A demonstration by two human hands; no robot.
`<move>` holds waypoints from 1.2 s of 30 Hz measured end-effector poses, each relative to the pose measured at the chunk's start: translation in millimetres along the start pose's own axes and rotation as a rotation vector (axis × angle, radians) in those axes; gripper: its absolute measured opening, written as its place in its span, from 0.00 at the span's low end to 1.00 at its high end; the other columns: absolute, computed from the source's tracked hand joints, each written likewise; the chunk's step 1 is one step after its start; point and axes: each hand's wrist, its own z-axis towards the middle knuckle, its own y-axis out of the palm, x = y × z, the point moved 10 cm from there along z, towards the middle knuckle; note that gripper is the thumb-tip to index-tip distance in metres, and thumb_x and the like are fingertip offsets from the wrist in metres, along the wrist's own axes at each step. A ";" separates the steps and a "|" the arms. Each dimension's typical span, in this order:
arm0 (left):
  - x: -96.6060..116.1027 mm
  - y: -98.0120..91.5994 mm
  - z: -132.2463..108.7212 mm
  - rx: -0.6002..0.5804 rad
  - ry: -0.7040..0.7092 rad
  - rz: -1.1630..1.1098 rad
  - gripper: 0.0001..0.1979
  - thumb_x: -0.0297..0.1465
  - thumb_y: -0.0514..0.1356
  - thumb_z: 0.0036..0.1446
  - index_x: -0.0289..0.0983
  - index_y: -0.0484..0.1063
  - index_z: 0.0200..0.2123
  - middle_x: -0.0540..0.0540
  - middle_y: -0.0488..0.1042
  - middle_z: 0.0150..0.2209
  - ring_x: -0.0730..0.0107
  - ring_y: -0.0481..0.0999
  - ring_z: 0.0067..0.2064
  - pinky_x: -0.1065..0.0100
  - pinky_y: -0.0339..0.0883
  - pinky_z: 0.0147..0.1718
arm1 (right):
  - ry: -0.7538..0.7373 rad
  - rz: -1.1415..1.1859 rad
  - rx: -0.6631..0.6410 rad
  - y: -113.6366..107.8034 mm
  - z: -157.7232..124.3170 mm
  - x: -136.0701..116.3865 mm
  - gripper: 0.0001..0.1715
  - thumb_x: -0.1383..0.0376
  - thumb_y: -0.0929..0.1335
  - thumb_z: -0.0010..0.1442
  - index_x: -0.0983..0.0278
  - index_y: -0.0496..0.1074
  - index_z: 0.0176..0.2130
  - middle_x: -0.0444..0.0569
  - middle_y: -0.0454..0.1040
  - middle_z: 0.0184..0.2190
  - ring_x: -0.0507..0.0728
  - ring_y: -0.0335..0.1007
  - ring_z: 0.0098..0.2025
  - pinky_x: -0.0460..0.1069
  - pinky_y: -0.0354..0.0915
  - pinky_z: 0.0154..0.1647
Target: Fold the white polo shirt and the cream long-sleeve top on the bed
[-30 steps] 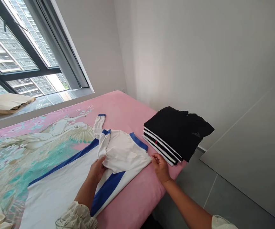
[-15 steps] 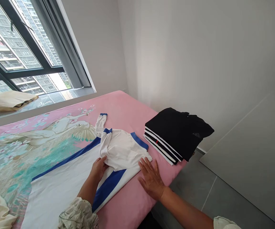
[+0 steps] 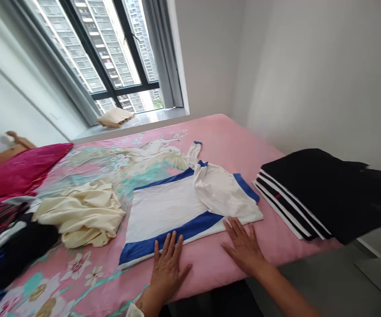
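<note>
A white shirt with blue stripes and blue cuffs [image 3: 164, 202] lies on the pink bed, its near side folded inward and one sleeve laid across the body. My left hand [image 3: 168, 268] is open, its fingertips flat on the blue stripe at the near edge. Also open, my right hand [image 3: 243, 246] has spread fingers touching the near edge close to the shoulder end. To the right sits a stack of folded black and white clothes [image 3: 322, 189], the topmost one black.
A crumpled cream garment [image 3: 81, 211] lies left of the shirt. Beyond it are a dark and blue heap of clothes [image 3: 22, 246] and a magenta pillow [image 3: 25, 169]. A folded beige cloth [image 3: 115, 117] rests on the window sill. The bed's edge [image 3: 210, 286] runs in front.
The view has turned left, showing more of the bed. My left hand has left the folded sleeve and moved along to the shirt's near striped edge; my right hand stays near the shoulder end.
</note>
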 end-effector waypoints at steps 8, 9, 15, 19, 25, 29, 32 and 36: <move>-164.6 -33.8 -50.3 0.006 -0.570 -0.187 0.23 0.39 0.49 0.59 0.37 0.68 0.54 0.38 0.64 0.60 0.54 0.56 0.64 0.52 0.47 0.60 | -0.060 -0.059 0.103 -5.6 2.9 -20.1 0.31 0.57 0.55 0.64 0.61 0.53 0.64 0.50 0.51 0.65 0.62 0.45 0.66 0.69 0.31 0.63; -176.8 -36.6 -47.8 0.006 -0.584 -0.238 0.21 0.37 0.50 0.58 0.39 0.70 0.52 0.39 0.65 0.59 0.55 0.57 0.63 0.53 0.46 0.60 | -0.092 -0.058 0.110 -8.4 4.9 -28.4 0.30 0.58 0.55 0.64 0.60 0.54 0.63 0.50 0.52 0.65 0.61 0.45 0.66 0.68 0.30 0.64; -210.8 -41.0 -32.2 -0.040 -0.585 -0.440 0.09 0.34 0.64 0.39 0.42 0.77 0.28 0.44 0.76 0.33 0.54 0.72 0.42 0.55 0.56 0.51 | -0.110 -0.022 0.112 -20.1 16.4 -47.0 0.24 0.64 0.55 0.64 0.59 0.63 0.58 0.48 0.60 0.61 0.60 0.50 0.64 0.65 0.35 0.64; -216.6 -40.6 -35.5 -0.040 -0.616 -0.656 0.08 0.38 0.61 0.41 0.39 0.72 0.22 0.51 0.69 0.23 0.65 0.69 0.30 0.67 0.61 0.33 | -0.065 0.022 0.144 -36.1 32.1 -45.5 0.23 0.66 0.55 0.65 0.59 0.65 0.55 0.48 0.64 0.58 0.58 0.53 0.63 0.62 0.40 0.64; -222.9 -15.4 -56.7 -0.034 -0.781 -0.900 0.21 0.49 0.62 0.41 0.35 0.74 0.27 0.49 0.73 0.23 0.65 0.71 0.28 0.69 0.62 0.27 | -0.141 0.117 0.202 -41.0 50.0 -66.3 0.20 0.67 0.56 0.64 0.63 0.69 0.50 0.51 0.69 0.52 0.58 0.60 0.57 0.56 0.50 0.62; -221.0 3.6 -64.1 -0.086 -0.833 -1.033 0.26 0.52 0.64 0.37 0.34 0.76 0.27 0.46 0.76 0.26 0.63 0.73 0.29 0.68 0.63 0.27 | -0.155 0.184 0.167 -46.3 64.3 -72.5 0.21 0.71 0.55 0.63 0.63 0.70 0.48 0.50 0.73 0.47 0.57 0.63 0.51 0.52 0.57 0.55; -218.9 8.7 -65.2 -0.102 -0.835 -1.137 0.29 0.54 0.64 0.35 0.34 0.76 0.30 0.45 0.78 0.28 0.62 0.74 0.30 0.67 0.66 0.29 | -0.120 0.158 0.036 -47.9 90.4 -70.1 0.22 0.74 0.56 0.60 0.61 0.71 0.46 0.49 0.74 0.44 0.57 0.64 0.50 0.50 0.57 0.52; -218.8 8.0 -66.5 -0.035 -0.830 -1.205 0.29 0.55 0.63 0.36 0.36 0.74 0.31 0.48 0.77 0.28 0.65 0.74 0.30 0.68 0.66 0.31 | 0.076 0.085 -0.083 -39.3 132.9 -45.7 0.15 0.64 0.59 0.62 0.62 0.69 0.46 0.52 0.74 0.42 0.59 0.67 0.46 0.51 0.60 0.45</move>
